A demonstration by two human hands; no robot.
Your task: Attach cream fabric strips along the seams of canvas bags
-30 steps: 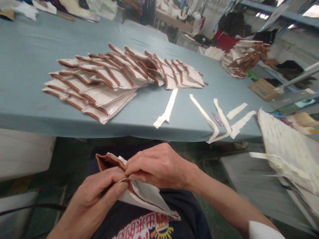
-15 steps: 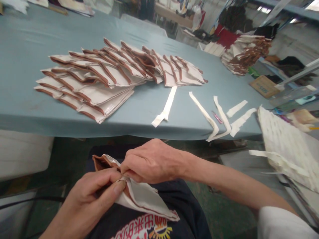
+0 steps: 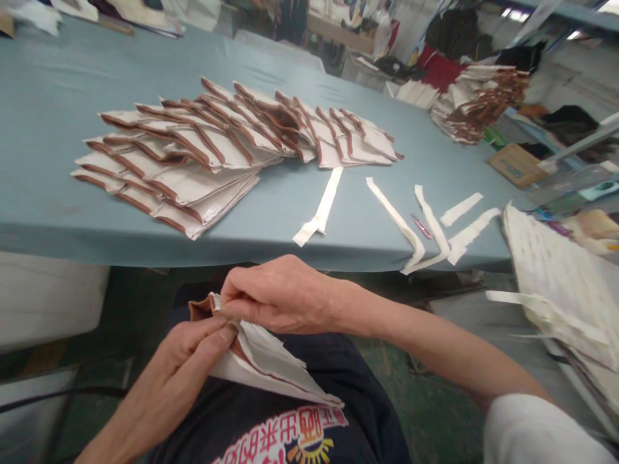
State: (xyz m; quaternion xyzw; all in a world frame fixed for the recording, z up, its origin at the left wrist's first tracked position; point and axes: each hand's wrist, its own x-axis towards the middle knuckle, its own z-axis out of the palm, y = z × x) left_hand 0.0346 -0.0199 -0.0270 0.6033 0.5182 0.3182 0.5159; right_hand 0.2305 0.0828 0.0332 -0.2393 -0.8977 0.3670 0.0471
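In my lap I hold a cream fabric piece with brown trim (image 3: 264, 364). My left hand (image 3: 186, 364) grips its near edge from below, thumb pressed on the brown trim. My right hand (image 3: 278, 296) is closed in a pinch on the piece's top corner, right beside the left thumb. The piece's far end (image 3: 319, 396) hangs over my dark printed shirt. On the blue-grey table (image 3: 58, 84) ahead lies a fanned spread of similar trimmed pieces (image 3: 193, 161).
Several white strips (image 3: 322, 206) lie near the table's front edge, with a small pink tool (image 3: 422, 227) among them. A second stack of pieces (image 3: 476, 103) sits at the far right. A cream woven sheet (image 3: 556, 283) lies at my right, a cardboard box (image 3: 515, 164) beyond.
My right hand has slid left and up along the piece's edge to its top corner. The left hand has shifted slightly up with the piece.
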